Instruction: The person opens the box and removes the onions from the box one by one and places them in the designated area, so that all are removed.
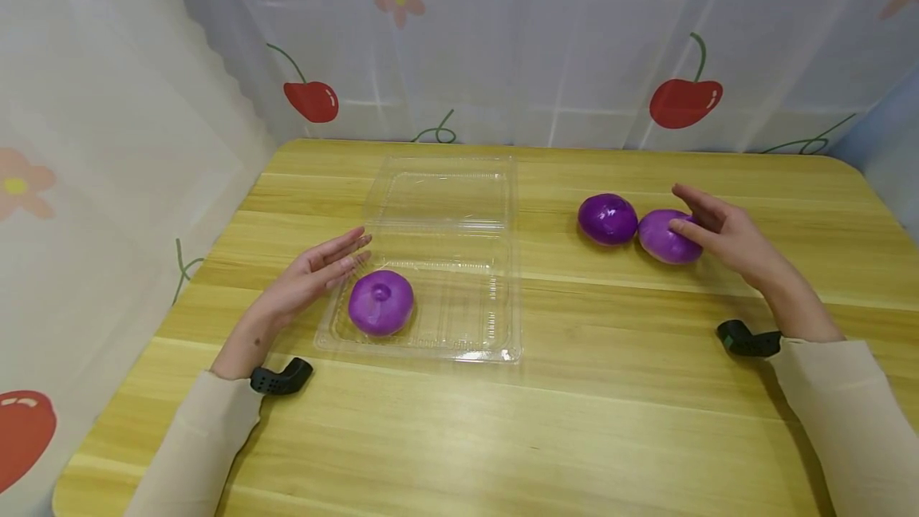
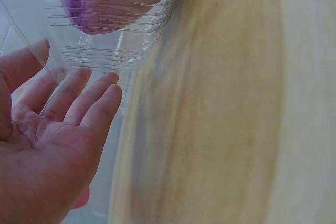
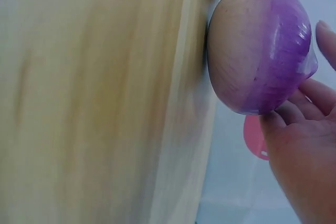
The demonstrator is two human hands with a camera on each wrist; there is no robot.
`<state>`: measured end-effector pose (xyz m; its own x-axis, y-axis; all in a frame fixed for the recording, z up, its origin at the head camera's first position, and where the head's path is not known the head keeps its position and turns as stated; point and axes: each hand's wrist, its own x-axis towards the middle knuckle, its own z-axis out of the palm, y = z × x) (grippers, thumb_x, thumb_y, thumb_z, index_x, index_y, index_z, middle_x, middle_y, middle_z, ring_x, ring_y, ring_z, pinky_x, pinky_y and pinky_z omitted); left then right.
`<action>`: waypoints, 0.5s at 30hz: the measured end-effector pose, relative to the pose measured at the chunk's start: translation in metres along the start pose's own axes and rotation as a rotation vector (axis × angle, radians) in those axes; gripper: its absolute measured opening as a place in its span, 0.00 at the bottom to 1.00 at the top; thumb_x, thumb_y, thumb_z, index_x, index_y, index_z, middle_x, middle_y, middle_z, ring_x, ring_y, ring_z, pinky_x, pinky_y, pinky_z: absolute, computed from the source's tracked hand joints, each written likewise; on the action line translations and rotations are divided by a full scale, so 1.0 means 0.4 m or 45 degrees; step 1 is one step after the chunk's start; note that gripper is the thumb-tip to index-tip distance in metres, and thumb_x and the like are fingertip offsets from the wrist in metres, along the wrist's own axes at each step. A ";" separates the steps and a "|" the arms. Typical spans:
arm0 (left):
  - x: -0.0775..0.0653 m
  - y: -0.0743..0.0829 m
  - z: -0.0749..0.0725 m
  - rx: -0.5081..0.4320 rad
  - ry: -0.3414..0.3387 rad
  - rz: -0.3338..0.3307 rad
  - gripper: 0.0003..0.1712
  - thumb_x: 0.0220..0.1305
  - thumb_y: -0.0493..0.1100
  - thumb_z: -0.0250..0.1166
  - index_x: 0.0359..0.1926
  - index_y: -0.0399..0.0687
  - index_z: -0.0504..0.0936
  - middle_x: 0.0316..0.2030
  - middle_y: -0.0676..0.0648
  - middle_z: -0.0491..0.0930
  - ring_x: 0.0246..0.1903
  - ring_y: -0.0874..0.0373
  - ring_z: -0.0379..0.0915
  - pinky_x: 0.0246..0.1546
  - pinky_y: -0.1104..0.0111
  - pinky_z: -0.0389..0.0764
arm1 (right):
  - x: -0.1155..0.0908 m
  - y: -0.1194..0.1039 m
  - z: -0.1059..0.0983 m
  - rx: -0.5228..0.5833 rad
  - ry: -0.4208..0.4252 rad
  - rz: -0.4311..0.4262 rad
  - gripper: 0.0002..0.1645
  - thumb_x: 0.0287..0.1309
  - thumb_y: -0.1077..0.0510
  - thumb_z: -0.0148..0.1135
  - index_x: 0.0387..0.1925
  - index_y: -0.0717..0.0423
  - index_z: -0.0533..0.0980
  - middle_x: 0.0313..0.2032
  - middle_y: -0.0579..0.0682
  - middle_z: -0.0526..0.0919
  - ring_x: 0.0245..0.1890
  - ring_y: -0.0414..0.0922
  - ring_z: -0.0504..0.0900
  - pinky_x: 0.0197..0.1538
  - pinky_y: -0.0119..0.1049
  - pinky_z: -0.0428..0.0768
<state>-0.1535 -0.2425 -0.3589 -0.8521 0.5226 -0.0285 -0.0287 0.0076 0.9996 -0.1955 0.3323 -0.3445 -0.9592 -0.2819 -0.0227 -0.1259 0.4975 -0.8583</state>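
A purple onion with a small nub on top sits in the left part of a clear plastic clamshell box, whose lid is laid back. Along the box's left side, my left hand extends its fingers; in the left wrist view the fingertips are at the clear wall, though contact is hard to tell. At the right, my right hand spreads around a second purple onion. Its fingers are at the onion's side and one digit stands apart in the right wrist view. A darker purple onion lies just left, touching it.
Everything rests on a wooden table with rounded corners. A printed curtain hangs behind its back edge and along the left side. Black wrist mounts sit at both sleeve cuffs.
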 end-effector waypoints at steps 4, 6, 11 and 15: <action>-0.001 -0.002 -0.002 0.004 -0.005 0.005 0.31 0.73 0.33 0.44 0.71 0.33 0.43 0.70 0.37 0.46 0.67 0.46 0.47 0.64 0.67 0.55 | -0.002 -0.014 0.003 0.017 0.009 -0.029 0.38 0.67 0.58 0.53 0.72 0.59 0.48 0.70 0.59 0.48 0.69 0.49 0.47 0.63 0.22 0.55; -0.001 -0.002 -0.002 0.003 -0.006 0.005 0.31 0.73 0.33 0.44 0.71 0.33 0.43 0.70 0.37 0.46 0.67 0.46 0.47 0.64 0.67 0.55 | -0.002 -0.028 0.007 0.020 0.014 -0.059 0.38 0.67 0.58 0.53 0.72 0.59 0.48 0.71 0.57 0.49 0.69 0.48 0.48 0.63 0.22 0.54; -0.002 0.000 0.000 -0.003 -0.004 0.003 0.31 0.73 0.34 0.45 0.71 0.33 0.43 0.70 0.38 0.46 0.67 0.46 0.47 0.64 0.67 0.55 | -0.002 -0.086 0.029 0.039 0.015 -0.150 0.37 0.66 0.58 0.53 0.71 0.58 0.50 0.70 0.54 0.51 0.69 0.46 0.48 0.63 0.21 0.55; -0.002 0.002 0.000 -0.010 0.000 -0.002 0.32 0.73 0.35 0.46 0.71 0.34 0.44 0.70 0.38 0.47 0.67 0.46 0.47 0.64 0.66 0.55 | -0.002 -0.146 0.052 0.053 0.017 -0.218 0.36 0.66 0.59 0.53 0.71 0.56 0.51 0.70 0.53 0.51 0.69 0.43 0.48 0.62 0.20 0.56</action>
<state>-0.1527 -0.2427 -0.3583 -0.8522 0.5224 -0.0304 -0.0344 0.0020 0.9994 -0.1820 0.2863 -0.3052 -0.9279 -0.3484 0.1326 -0.2777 0.4087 -0.8694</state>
